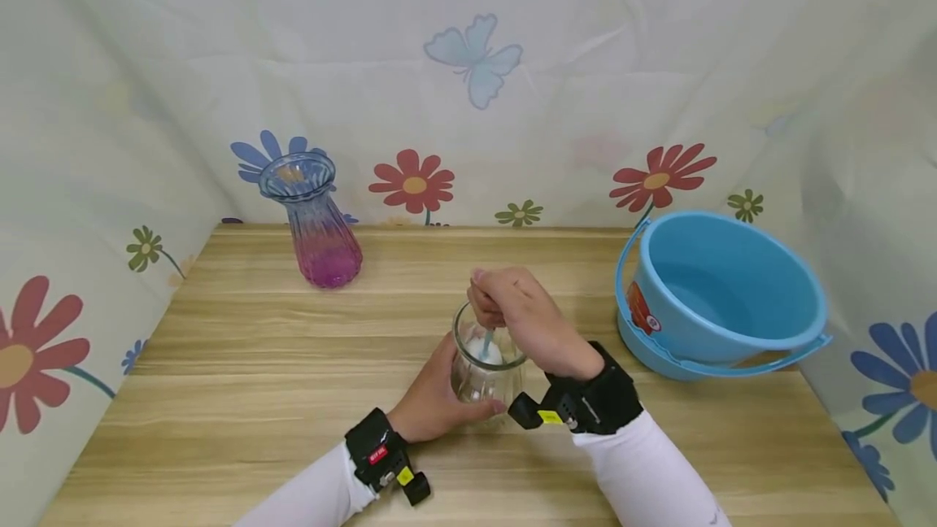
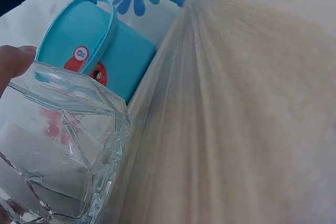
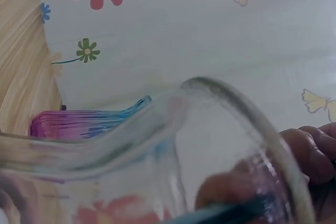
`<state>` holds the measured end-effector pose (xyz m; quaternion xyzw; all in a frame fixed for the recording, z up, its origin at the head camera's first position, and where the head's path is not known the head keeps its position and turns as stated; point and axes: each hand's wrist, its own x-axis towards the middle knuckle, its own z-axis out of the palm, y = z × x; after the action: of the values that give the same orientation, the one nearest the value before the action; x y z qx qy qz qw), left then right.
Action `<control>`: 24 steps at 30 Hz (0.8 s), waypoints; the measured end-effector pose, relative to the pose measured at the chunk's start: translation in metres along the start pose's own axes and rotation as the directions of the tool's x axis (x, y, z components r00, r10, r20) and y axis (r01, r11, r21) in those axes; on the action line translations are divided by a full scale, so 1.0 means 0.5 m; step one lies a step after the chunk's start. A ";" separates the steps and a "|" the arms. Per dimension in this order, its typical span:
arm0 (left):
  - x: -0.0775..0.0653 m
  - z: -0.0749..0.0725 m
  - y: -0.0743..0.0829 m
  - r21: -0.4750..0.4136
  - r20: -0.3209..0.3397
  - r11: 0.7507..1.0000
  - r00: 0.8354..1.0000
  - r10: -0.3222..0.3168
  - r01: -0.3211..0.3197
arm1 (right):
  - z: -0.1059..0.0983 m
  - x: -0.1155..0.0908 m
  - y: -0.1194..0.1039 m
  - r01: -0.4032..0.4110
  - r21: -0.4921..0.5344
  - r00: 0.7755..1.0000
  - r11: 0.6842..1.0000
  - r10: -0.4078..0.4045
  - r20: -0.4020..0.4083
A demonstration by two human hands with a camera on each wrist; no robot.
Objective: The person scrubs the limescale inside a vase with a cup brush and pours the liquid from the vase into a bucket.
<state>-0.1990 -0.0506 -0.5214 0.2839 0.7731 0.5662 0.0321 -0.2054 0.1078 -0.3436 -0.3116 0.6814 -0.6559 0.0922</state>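
Note:
My left hand [image 1: 439,403] grips a clear glass vase [image 1: 476,385] low on its side, with the thumb across the front. The vase stands tilted over the table, mouth upward. Above its mouth my right hand [image 1: 521,311] is curled round a thin blue stick [image 1: 487,340], whose white rounded head [image 1: 479,350] sits inside the vase. The upper end of the stick is hidden in the fist. In the left wrist view the vase's thick, faceted glass [image 2: 68,145] fills the lower left. Close up in the right wrist view is its round rim [image 3: 236,95], with fingers [image 3: 310,153] beside it.
A ribbed vase [image 1: 322,238], blue above and purple-pink below, stands at the back left of the wooden table [image 1: 241,381]. At the right is a light blue bucket [image 1: 659,299] with its handle lowered. A flower-printed curtain [image 1: 556,104] surrounds the table's back and sides.

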 end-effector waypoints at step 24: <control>-0.004 0.002 0.007 -0.031 -0.018 0.999 1.000 0.017 -0.018 | -0.014 -0.020 -0.009 0.121 0.254 0.987 0.959 -0.088 -0.137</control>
<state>-0.1956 -0.0497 -0.5192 0.2853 0.7620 0.5809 0.0248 -0.2002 0.1194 -0.3412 -0.2910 0.5756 -0.7622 0.0550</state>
